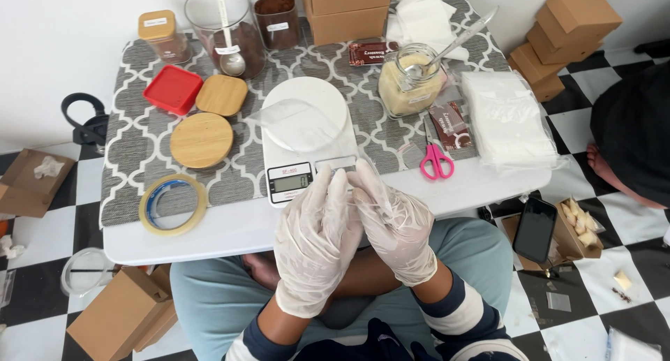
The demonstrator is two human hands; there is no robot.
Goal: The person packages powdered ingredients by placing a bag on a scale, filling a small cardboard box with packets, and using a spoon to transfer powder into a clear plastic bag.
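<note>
At lower left lies a tape roll point(173, 204), with the scale point(307, 141) at centre. Below it the gloved left hand point(315, 242) and right hand point(394, 225) meet, fingers pinched together on a small clear bag point(370, 186). Pink scissors point(436, 158) lie to the right.

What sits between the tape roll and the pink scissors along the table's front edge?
The white digital scale, seen in the head view; the gloved hands hover just before it.

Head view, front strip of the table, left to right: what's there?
Tape roll → digital scale, with the gloved left hand and right hand in front of it → pink scissors → stack of clear bags.
</note>
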